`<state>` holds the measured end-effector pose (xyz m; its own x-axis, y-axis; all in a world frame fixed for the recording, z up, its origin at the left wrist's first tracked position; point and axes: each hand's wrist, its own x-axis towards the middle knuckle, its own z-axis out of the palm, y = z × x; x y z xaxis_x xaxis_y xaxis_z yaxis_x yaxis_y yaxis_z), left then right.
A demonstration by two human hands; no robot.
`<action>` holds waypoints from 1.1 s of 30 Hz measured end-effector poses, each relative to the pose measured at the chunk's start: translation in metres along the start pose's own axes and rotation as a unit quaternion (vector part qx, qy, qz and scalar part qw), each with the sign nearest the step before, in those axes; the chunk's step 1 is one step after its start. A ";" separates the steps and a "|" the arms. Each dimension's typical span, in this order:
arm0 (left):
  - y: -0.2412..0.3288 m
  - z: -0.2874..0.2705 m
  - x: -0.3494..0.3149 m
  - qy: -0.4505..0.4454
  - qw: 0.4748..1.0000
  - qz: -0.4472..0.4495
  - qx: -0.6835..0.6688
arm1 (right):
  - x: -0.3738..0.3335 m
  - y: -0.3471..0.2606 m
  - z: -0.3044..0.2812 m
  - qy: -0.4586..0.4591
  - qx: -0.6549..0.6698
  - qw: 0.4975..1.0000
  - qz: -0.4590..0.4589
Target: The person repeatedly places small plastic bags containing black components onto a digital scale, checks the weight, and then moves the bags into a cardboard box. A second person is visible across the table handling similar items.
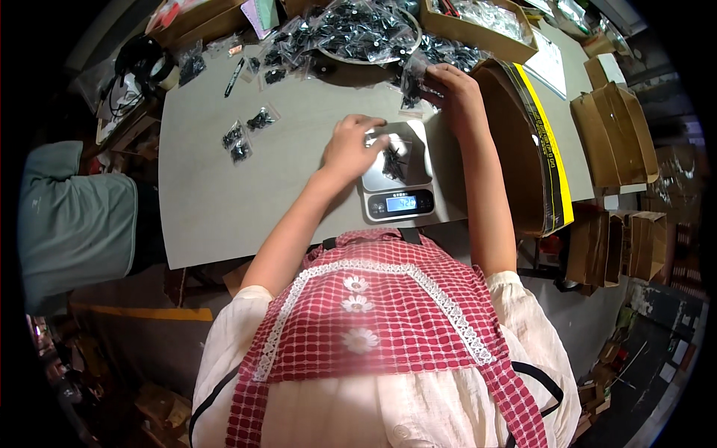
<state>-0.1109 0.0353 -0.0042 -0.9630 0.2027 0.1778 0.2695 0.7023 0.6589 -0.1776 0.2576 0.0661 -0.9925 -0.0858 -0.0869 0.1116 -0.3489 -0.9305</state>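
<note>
A kitchen-type digital scale [378, 207] with a lit display stands near the table's front edge. On its shiny plate lies a small clear plastic bag [394, 160] with thin black parts. My left hand [352, 149] reaches over the plate's left side, thumb and fingers apart beside the bag. Farther back and to the right, my right hand [457, 93] pinches another small clear bag [413, 78] of black parts, next to the pile. Two more filled bags, one [237, 142] left of the other [261, 118], lie on the table to the left.
Many filled bags are heaped in and around a round basin [366, 33] at the back. A black marker [234, 78] lies back left. An open cardboard box [515, 142] with a yellow-black edge stands beside my right arm. A person's grey-green sleeve [82, 216] shows at left.
</note>
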 end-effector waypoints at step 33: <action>-0.048 -0.049 -0.039 0.038 0.701 -0.299 -0.647 | 0.055 0.064 -0.026 0.072 -0.554 0.806 -0.194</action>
<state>-0.0864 -0.0395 -0.0072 -0.9116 0.0637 -0.4062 -0.3674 -0.5697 0.7352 -0.2267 0.2547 -0.0072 -0.9466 -0.0338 0.3205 -0.2420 0.7314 -0.6375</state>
